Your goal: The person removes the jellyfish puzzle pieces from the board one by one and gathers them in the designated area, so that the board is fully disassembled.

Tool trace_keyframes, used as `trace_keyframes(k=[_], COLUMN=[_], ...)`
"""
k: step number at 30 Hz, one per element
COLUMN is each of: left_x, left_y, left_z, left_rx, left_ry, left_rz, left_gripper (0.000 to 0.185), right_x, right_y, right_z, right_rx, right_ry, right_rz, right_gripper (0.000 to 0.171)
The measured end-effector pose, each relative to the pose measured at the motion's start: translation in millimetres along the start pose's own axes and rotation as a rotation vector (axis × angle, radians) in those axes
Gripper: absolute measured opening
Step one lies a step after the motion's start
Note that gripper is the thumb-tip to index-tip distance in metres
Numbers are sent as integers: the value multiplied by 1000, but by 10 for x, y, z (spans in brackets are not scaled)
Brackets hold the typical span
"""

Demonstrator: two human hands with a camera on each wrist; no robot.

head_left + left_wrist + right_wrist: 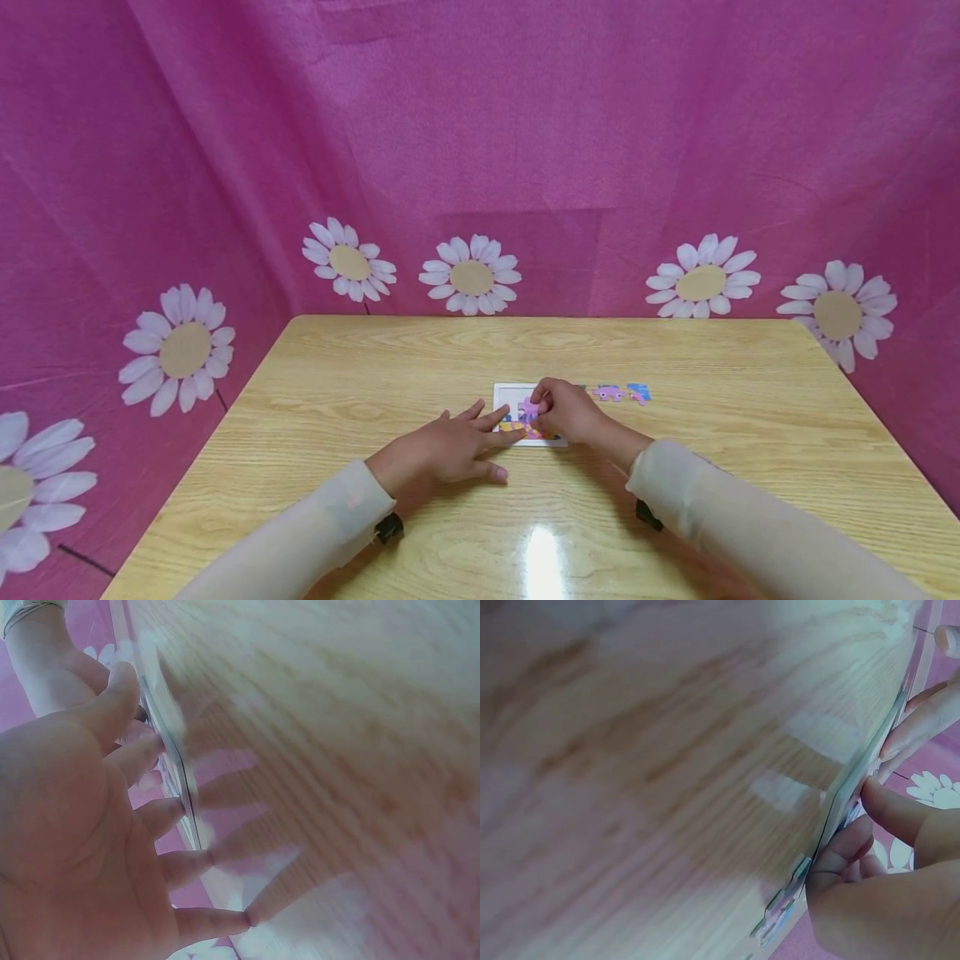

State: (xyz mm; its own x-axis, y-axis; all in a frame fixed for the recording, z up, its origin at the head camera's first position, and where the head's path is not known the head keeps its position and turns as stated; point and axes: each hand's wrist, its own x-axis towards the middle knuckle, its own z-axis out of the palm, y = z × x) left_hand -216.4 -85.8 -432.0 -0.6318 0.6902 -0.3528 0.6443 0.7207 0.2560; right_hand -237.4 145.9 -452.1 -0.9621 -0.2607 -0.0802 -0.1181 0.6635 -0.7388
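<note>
White-framed jigsaw puzzle (540, 443): lying flat on wood-grain table (375, 367), apparently steadied by left hand (455, 446) with straight, spread fingers; under right hand (572, 413) with curled fingers, cannot tell whether pinching anything; near loose pieces (609, 392), probably for easy reach.

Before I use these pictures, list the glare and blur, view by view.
Head: a white glare streak on the glossy tabletop, low in the picture; left wrist: hazy, the left hand mirrored in the tabletop; right wrist: nearer wood grain blurred, two pale patches on it.
</note>
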Motion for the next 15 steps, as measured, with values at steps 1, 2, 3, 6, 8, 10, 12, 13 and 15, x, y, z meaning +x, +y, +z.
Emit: trace_keyframes(k=[1, 2, 3, 6, 8, 10, 12, 13, 15], left_x=[-1, 0, -1, 2, 5, 10, 11, 11, 12], left_y=[1, 1, 1, -3, -6, -11, -12, -13, -14], left_z=[1, 2, 4, 8, 11, 15, 17, 19, 20], left_rx=[0, -1, 0, 0, 0, 1, 2, 3, 3], left_ry=[1, 1, 1, 2, 2, 4, 4, 4, 2], left_rz=[0, 1, 0, -2, -3, -3, -4, -3, -4], left_gripper=[67, 67, 67, 68, 68, 68, 67, 67, 67], right_x=[-2, -6, -9, -12, -14, -10, -12, -11, -14], right_y=[-1, -3, -6, -11, -6, 3, 10, 12, 9], right_z=[2, 6, 9, 15, 15, 11, 6, 3, -3], right_rx=[4, 3, 4, 3, -1, 2, 1, 2, 0], right_ry=[0, 2, 4, 19, 26, 30, 36, 39, 53], right_rz=[4, 2, 5, 7, 1, 1, -8, -14, -23], right_gripper=[24, 25, 25, 26, 26, 27, 27, 27, 26])
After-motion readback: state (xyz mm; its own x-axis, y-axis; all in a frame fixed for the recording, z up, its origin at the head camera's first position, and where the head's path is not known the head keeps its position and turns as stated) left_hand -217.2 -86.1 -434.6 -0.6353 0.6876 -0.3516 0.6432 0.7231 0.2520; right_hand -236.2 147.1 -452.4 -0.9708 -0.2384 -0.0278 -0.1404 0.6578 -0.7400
